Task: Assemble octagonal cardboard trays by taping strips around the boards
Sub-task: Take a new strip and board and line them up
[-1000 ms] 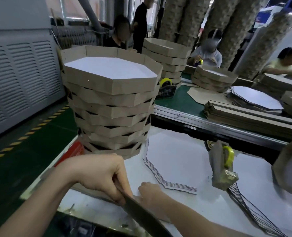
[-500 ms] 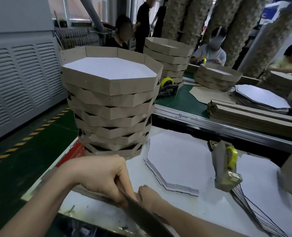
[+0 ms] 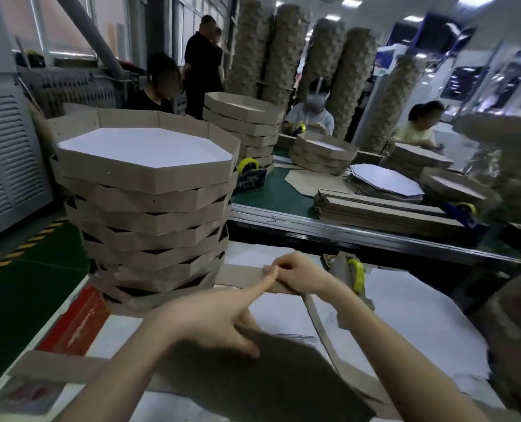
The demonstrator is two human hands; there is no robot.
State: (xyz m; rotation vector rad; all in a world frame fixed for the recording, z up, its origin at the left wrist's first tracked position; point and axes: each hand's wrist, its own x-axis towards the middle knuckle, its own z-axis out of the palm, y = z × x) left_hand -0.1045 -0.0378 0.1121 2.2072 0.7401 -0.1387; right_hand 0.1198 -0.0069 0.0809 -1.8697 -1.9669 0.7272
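My left hand (image 3: 210, 324) holds the edge of a brown octagonal board (image 3: 271, 382) with its thumb on top, and its index finger stretches out to touch a brown cardboard strip (image 3: 241, 277). My right hand (image 3: 301, 277) pinches that strip with curled fingers, just right of the left fingertip. From there the strip bends down along the board's right edge. A tape dispenser (image 3: 352, 278) with a yellow roll stands just behind my right hand. The board is blurred and its underside is hidden.
A tall stack of finished octagonal trays (image 3: 149, 208) stands at the left of the white table. White boards (image 3: 411, 318) lie at the right and a loose strip (image 3: 55, 367) at the near left. Other workers sit beyond a green conveyor (image 3: 277, 190) with more stacks.
Both hands have moved up and away from the near table edge. My right hand now grips the strip out by the stack, and my left index finger has stretched out.
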